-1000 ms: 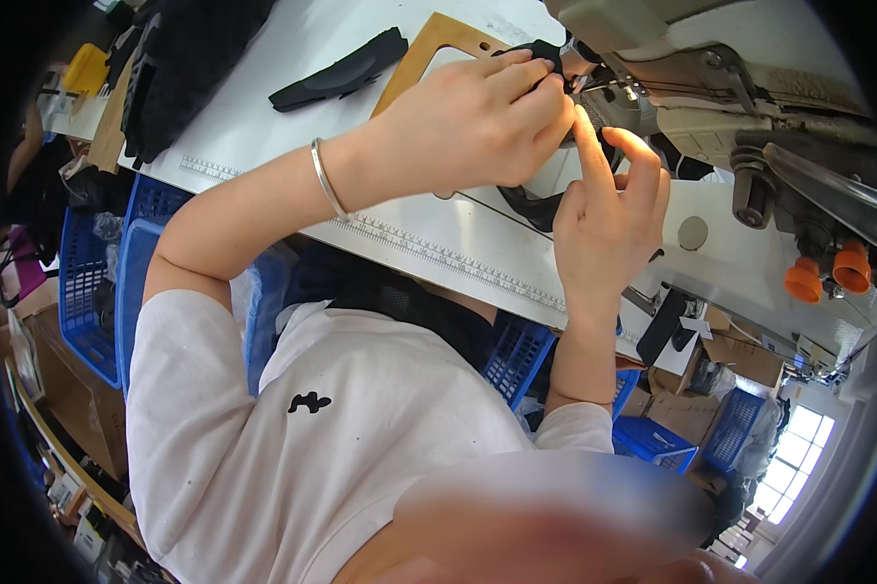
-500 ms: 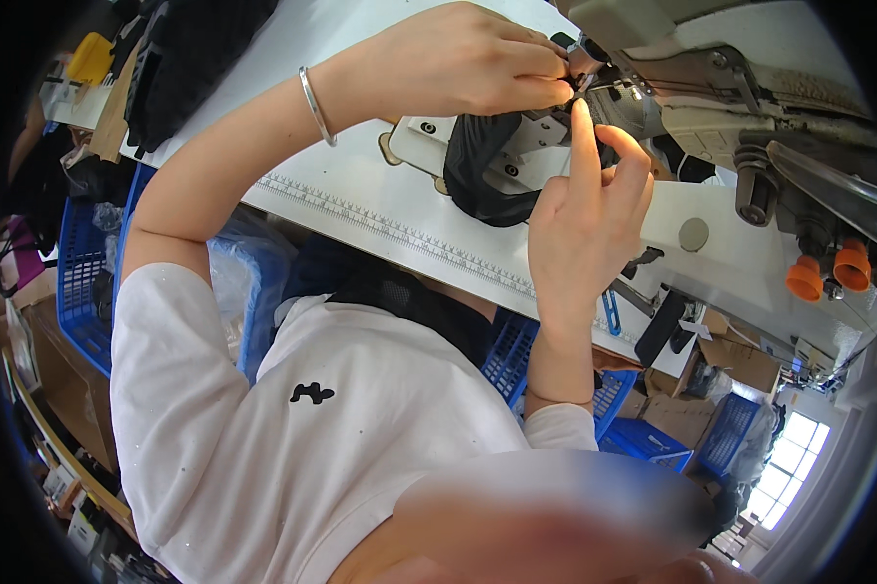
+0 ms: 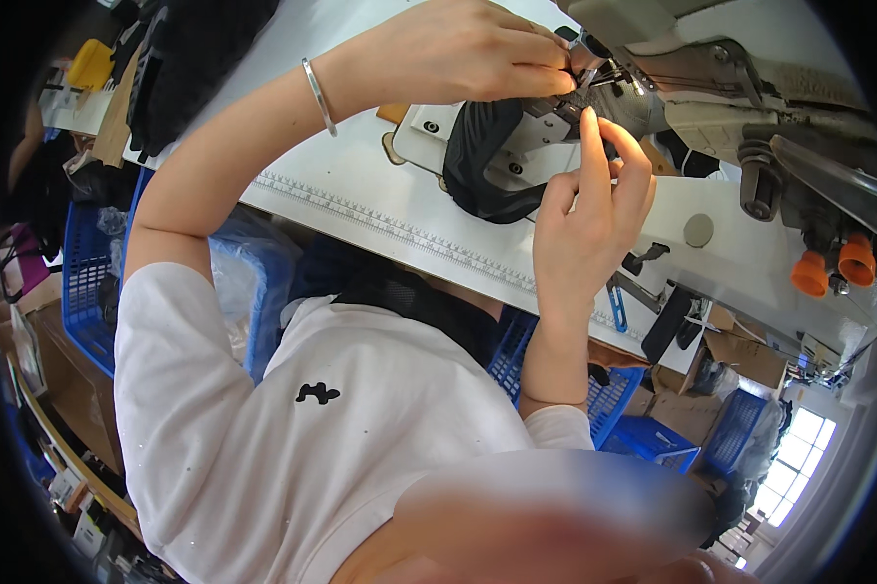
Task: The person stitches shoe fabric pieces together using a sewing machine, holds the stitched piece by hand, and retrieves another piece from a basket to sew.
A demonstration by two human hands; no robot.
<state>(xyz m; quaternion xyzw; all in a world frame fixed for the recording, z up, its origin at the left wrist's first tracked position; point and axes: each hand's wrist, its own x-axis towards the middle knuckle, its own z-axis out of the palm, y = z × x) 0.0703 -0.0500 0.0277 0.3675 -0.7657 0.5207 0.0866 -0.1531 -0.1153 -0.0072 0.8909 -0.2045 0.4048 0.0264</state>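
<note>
At the needle area of a sewing machine, my left hand is closed, its fingertips pressed together on the edge of a black fabric piece. This fabric hangs in a curved loop over the metal machine plate. My right hand is raised just below the needle area. Its index finger points up at the fabric edge, the other fingers are bent, and the thumb stands apart. Whether that fingertip touches the fabric I cannot tell. A grey mesh-like piece shows behind the needle.
A ruler strip runs along the front of the white table. Orange knobs hang at the right of the machine. A small blue tool lies near the table edge. Blue baskets stand below, and dark fabric lies at the far left.
My right index fingertip has drawn back slightly from the needle, down and to the right. More of the grey mesh-like piece shows. My left hand stays at the fabric, with little shift.
</note>
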